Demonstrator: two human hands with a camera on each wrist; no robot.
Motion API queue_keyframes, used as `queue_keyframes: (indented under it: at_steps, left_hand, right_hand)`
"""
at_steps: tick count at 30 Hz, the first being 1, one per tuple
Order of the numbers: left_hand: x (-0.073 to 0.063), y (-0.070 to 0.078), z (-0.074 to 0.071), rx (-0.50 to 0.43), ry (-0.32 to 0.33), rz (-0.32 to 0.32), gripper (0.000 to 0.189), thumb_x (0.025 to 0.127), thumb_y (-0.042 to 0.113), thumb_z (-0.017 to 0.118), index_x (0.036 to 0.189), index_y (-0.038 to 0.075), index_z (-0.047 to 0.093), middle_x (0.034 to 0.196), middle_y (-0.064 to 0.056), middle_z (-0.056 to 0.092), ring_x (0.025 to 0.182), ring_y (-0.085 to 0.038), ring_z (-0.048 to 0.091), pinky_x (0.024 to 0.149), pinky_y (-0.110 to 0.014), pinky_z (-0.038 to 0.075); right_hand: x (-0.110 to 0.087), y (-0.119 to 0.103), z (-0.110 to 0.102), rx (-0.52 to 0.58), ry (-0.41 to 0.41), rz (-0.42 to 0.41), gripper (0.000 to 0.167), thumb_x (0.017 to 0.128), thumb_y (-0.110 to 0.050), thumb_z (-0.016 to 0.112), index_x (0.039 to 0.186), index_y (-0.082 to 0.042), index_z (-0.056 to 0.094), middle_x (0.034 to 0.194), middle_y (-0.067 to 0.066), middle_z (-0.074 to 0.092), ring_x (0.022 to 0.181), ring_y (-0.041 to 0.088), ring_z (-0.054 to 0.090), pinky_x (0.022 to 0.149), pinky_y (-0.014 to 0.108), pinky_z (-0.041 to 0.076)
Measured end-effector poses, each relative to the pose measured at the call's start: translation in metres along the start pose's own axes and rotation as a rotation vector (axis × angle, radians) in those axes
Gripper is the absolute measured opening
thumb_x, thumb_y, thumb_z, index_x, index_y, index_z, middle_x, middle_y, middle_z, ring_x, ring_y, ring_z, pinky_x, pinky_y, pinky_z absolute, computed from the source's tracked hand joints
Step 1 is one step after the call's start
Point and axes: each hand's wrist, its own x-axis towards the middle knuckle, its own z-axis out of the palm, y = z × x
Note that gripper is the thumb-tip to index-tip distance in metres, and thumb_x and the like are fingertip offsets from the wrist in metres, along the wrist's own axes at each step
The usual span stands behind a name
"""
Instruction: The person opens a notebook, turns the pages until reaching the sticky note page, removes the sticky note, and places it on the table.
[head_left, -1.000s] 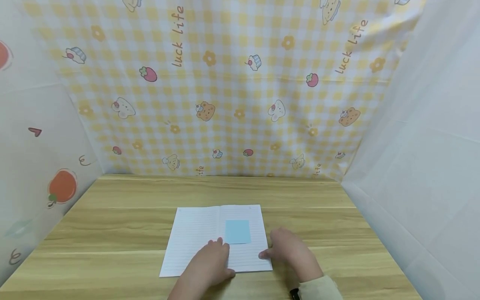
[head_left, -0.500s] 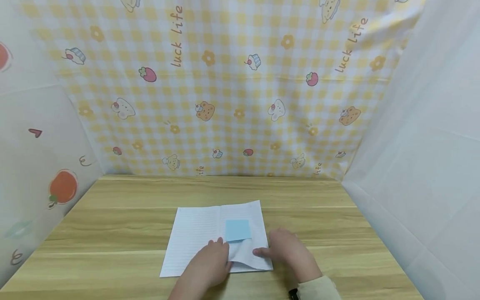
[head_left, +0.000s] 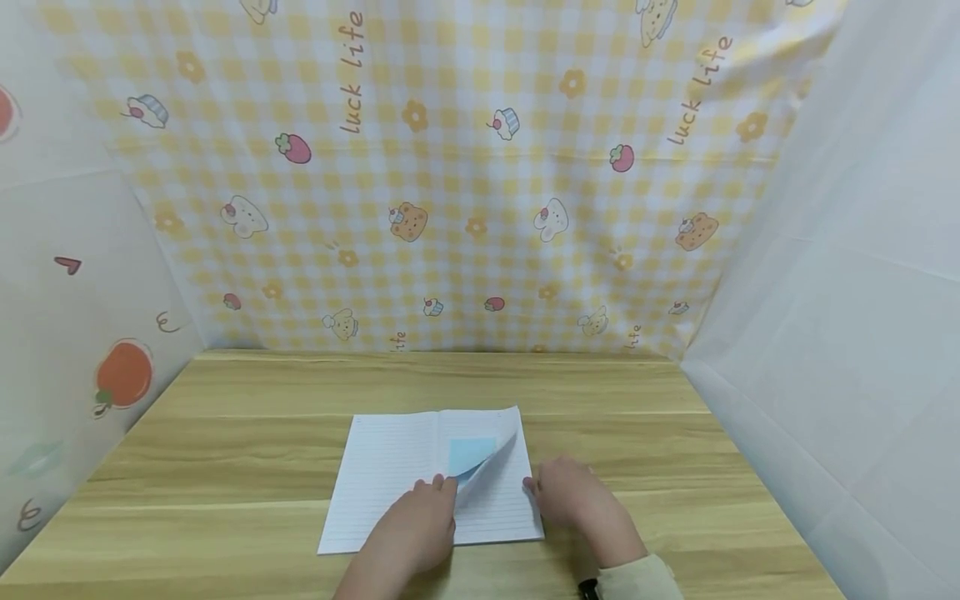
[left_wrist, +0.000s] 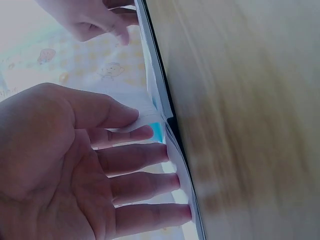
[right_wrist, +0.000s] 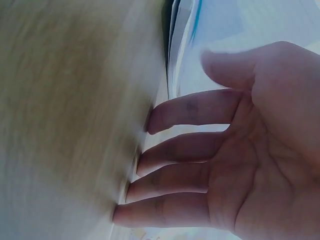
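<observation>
An open lined notebook (head_left: 382, 467) lies on the wooden table. Its right leaf (head_left: 491, 469) curls up and leftward, partly covering a light blue sticky note (head_left: 468, 452). My left hand (head_left: 420, 521) is at the lower middle of the notebook. In the left wrist view, its thumb (left_wrist: 122, 116) and index finger pinch the lifted page, while the other fingers stretch out against the notebook. My right hand (head_left: 581, 504) rests beside the right edge. The right wrist view shows its straight fingers (right_wrist: 195, 107) touching the table and the thumb raised near the pages.
A black item (head_left: 588, 588), partly cut off, lies by the right sleeve (head_left: 641, 579). Beyond the wooden table (head_left: 442, 379) hangs a yellow checked curtain (head_left: 450, 183). White sheets stand along both sides.
The right thumb pushed the notebook's right leaf up and leftward, then drew back to the right edge. The leaf's lower corner is now at the left hand, which stayed in place.
</observation>
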Motion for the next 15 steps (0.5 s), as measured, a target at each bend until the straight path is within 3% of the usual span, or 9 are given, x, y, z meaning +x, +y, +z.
queue_keyframes:
  at_steps: [6,15]
  left_hand:
    - [-0.0002,-0.0011,0.0006,-0.008,0.01,0.005,0.032,0.099,0.009,0.062,0.127,-0.006,0.064,0.14,-0.03,0.066,0.121,-0.05,0.068,0.102,-0.062,0.058]
    - [-0.001,-0.0031,0.0013,0.005,0.024,0.02,0.035,0.098,0.017,0.068,0.123,-0.007,0.065,0.14,-0.031,0.066,0.123,-0.052,0.066,0.103,-0.064,0.056]
  right_hand:
    - [-0.0005,0.0011,0.0005,-0.013,-0.002,-0.006,0.051,0.097,-0.033,0.076,0.06,-0.013,0.048,0.064,0.005,0.055,0.066,0.022,0.052,0.067,0.049,0.053]
    - [-0.0009,0.0,-0.0012,-0.022,0.001,-0.009,0.053,0.096,-0.033,0.078,0.057,-0.013,0.047,0.059,0.002,0.052,0.062,0.019,0.05,0.062,0.045,0.051]
